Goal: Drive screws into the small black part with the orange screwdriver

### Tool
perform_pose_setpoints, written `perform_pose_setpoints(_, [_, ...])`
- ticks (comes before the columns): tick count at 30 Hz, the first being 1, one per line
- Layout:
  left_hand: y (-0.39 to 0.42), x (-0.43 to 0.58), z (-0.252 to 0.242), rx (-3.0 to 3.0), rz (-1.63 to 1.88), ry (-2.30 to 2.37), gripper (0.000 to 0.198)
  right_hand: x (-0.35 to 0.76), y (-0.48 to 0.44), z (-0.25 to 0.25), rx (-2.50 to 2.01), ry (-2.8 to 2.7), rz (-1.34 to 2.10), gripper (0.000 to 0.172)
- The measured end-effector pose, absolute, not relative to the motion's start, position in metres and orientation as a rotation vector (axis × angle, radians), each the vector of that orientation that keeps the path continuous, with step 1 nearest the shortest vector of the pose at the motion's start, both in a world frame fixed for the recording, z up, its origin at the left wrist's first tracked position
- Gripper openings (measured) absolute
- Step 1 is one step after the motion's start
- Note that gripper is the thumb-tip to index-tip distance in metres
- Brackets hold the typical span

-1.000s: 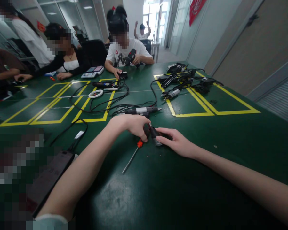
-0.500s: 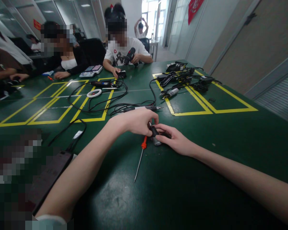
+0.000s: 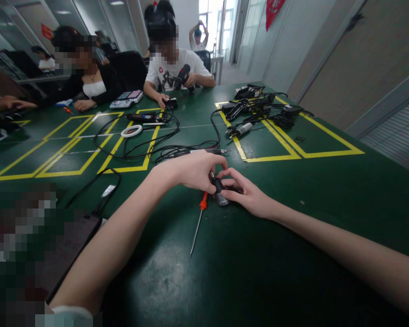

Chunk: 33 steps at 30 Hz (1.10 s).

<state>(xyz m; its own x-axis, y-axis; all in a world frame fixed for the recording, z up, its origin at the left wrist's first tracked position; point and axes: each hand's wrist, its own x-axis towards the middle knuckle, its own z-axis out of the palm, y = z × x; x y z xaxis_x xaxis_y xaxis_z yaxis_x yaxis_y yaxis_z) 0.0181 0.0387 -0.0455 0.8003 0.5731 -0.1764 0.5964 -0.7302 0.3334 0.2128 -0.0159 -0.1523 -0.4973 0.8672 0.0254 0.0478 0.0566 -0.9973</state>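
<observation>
My left hand [image 3: 191, 170] is curled, its fingertips pinched on a small black and silver part [image 3: 219, 190] lying on the green table [image 3: 259, 272]. My right hand [image 3: 247, 195] holds the same part from the right with closed fingers. A screwdriver with a red and black handle [image 3: 198, 220] lies just under my left hand, its long metal shaft pointing toward me. Its handle end is partly hidden by my fingers.
An electric screwdriver [image 3: 194, 152] with tangled black cables lies just beyond my hands. More tools and cables [image 3: 259, 111] sit in the yellow-taped square at far right. A white ring [image 3: 131, 131] lies left of centre. Other people sit along the far edge. A dark box [image 3: 68, 254] is near my left elbow.
The screwdriver swung so its shaft now points more straight toward me. My left hand moved right onto the small part, closing in against my right hand.
</observation>
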Motion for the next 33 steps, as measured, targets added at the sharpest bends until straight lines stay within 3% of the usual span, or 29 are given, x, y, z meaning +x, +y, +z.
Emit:
perform_pose_setpoints(23, [0.040,0.018,-0.043,2.528,-0.136,0.910,0.045,0.214,-0.017,-0.154,-0.927,-1.910,1.308,0.038])
perform_pose_setpoints(28, [0.048,0.011,-0.047,2.391,-0.257,0.890,0.056,0.217,-0.021,-0.150,-0.926,-1.974,1.279,0.040])
perform_pose_setpoints(33, [0.055,0.009,-0.054,2.366,-0.478,0.980,0.049,0.228,-0.026,-0.151,-0.928,-2.087,1.067,0.038])
